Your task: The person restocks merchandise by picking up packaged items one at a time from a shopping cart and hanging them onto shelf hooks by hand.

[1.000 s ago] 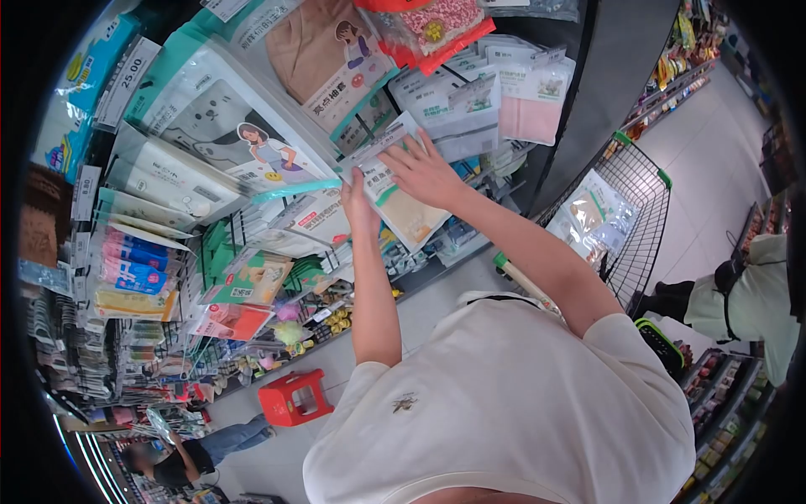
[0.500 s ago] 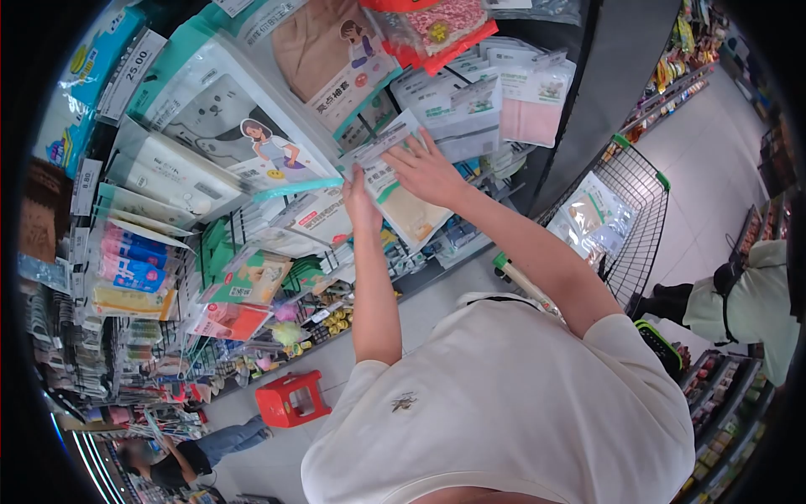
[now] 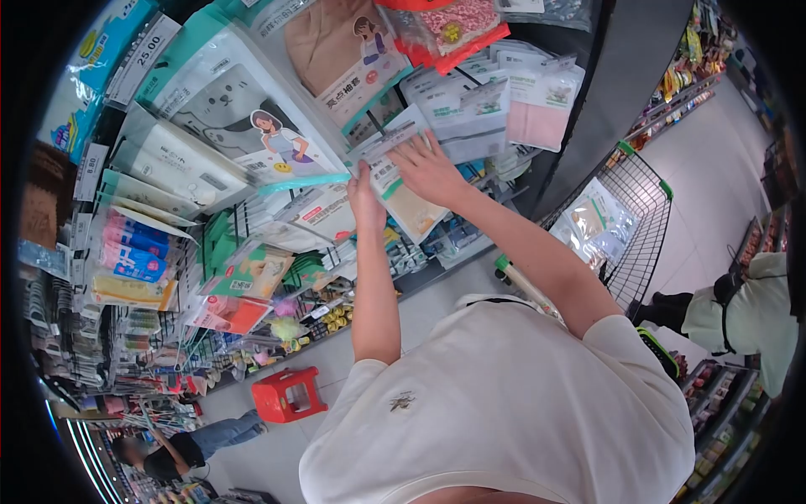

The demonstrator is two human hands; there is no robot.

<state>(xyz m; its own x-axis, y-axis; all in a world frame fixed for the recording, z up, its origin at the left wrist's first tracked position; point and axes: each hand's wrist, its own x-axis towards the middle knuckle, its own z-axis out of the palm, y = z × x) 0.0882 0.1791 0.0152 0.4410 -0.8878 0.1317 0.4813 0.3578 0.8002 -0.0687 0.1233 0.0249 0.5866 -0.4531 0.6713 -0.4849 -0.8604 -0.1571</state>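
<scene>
A flat clear packet [image 3: 409, 212] with a white and green label and beige contents hangs in the display, its top near a metal hook. My left hand [image 3: 366, 203] is closed on its left edge, thumb up near the top strip. Across the packet's upper front lies my right hand [image 3: 430, 173], its fingers stretched out and slightly spread. Whether the right thumb grips anything cannot be made out. Left of my hands hangs a large packet [image 3: 243, 109] with a cartoon figure; grey packets [image 3: 466, 126] and a pink packet [image 3: 537, 122] hang to the right.
A wire shopping cart [image 3: 651, 223] with packets [image 3: 594, 214] inside stands at my right. A red stool [image 3: 290, 395] is on the floor at lower left. One person [image 3: 180, 454] is at lower left, another [image 3: 730, 307] at far right. A dark shelf panel [image 3: 588, 101] borders the display.
The display has shifted slightly right and down in view as the head moved. My right fingers have spread slightly on the packet; my left hand keeps its hold.
</scene>
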